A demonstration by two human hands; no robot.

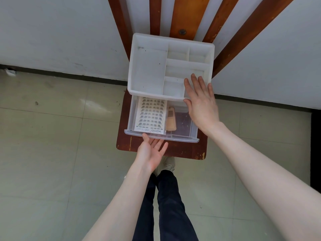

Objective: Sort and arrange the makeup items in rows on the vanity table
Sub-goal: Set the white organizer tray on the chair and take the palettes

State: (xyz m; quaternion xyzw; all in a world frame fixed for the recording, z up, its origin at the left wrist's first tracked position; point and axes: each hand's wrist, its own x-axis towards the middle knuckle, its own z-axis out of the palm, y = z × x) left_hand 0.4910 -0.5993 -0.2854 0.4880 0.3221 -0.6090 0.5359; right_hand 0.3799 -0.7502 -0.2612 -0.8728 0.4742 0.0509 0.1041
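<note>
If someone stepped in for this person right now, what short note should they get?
Left hand: open, palm up, fingertips at the front lip of the pulled-out clear drawer. Right hand: open, flat on the white organizer, near its front right corner.
The drawer holds a lash card and a tan packet.
Top compartments look empty.
Nothing arranged in rows yet; all sorting remains.

I am laying my right hand (pixel 201 103) flat, fingers straight, on the near right corner of the white organizer (pixel 147 70). My left hand (pixel 150 150) is reaching palm up under the front lip of the clear drawer (pixel 161 136), fingertips touching it. Between my hands, in the drawer, are lying a lash card (pixel 151 115) and, beside it, a tan case (pixel 171 120).
</note>
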